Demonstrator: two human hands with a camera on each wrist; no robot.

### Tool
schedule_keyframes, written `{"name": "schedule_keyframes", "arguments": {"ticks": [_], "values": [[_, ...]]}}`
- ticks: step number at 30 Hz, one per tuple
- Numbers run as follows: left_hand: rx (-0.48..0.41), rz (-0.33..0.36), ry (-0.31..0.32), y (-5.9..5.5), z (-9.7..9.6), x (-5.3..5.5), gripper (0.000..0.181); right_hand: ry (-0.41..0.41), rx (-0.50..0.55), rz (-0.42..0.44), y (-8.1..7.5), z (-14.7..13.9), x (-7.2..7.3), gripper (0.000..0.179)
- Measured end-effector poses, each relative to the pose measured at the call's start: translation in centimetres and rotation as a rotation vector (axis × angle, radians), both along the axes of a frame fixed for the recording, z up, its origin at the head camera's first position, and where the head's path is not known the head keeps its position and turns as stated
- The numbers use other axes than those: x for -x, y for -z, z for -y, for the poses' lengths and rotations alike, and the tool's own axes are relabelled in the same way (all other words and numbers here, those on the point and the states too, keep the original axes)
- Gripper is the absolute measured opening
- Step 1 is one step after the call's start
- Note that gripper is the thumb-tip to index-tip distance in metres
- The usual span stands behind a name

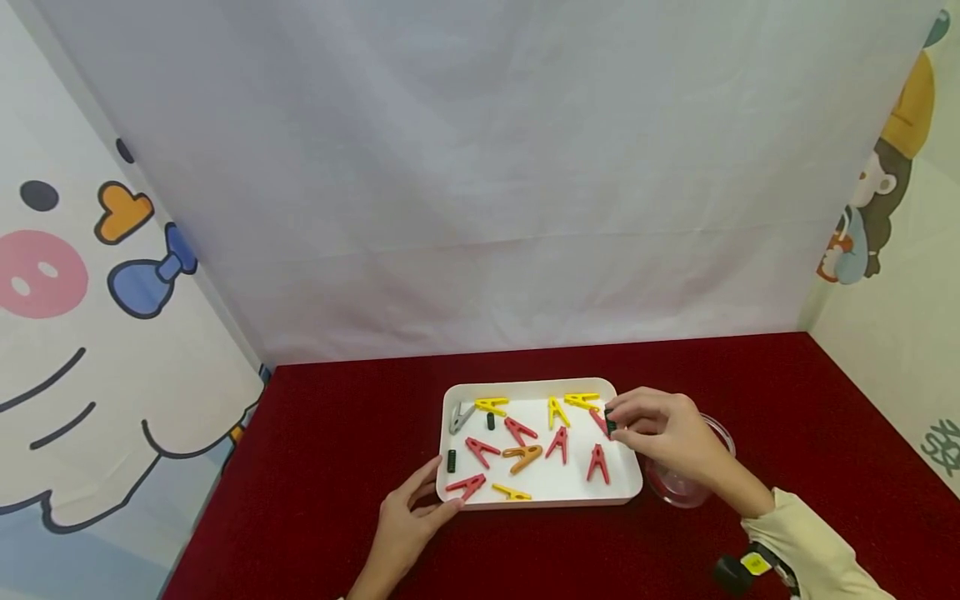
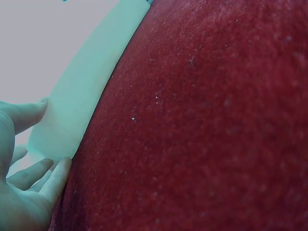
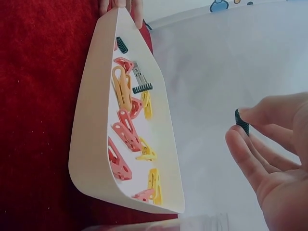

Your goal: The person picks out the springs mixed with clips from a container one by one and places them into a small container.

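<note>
A small dark coil spring [image 3: 242, 121] is pinched between the thumb and fingertips of my right hand [image 1: 671, 433], above the right end of the white tray [image 1: 540, 493]. My left hand [image 1: 408, 521] holds the tray's near left corner, thumb on the front side and fingers at the left side. Inside the tray, two more dark springs lie toward the left, one spring [image 1: 452, 461] by the left wall and another spring [image 1: 491, 422] farther back. Around them are several red clips [image 1: 597, 463], several yellow clips [image 1: 512, 492], an orange clip [image 1: 522, 457] and a grey clip [image 1: 461, 417].
A clear round container [image 1: 678, 492] stands right of the tray, partly hidden under my right hand and forearm. Dark red cloth [image 1: 345, 433] covers the table. White curtain [image 1: 510, 208] hangs behind, and printed panels stand at both sides.
</note>
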State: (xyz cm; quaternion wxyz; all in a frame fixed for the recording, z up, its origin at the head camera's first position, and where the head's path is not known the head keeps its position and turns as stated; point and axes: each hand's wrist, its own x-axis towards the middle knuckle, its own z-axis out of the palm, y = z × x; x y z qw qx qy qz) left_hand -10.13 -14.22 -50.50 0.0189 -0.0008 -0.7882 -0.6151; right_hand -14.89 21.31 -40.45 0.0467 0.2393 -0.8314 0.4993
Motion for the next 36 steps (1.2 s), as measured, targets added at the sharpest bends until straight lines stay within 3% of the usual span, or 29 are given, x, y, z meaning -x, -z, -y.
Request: {"name": "schedule_keyframes", "arguments": {"ticks": [12,36], "values": [[-0.008,-0.002,-0.007,0.1,-0.1,0.0,0.068,0.056,-0.053,-0.022,-0.3,-1.9,-0.6,0.016],[0.011,-0.005,-0.013,0.2,-0.1,0.0,0.067,0.055,0.007,-0.010,-0.3,-4.2,-1.7,0.017]]}}
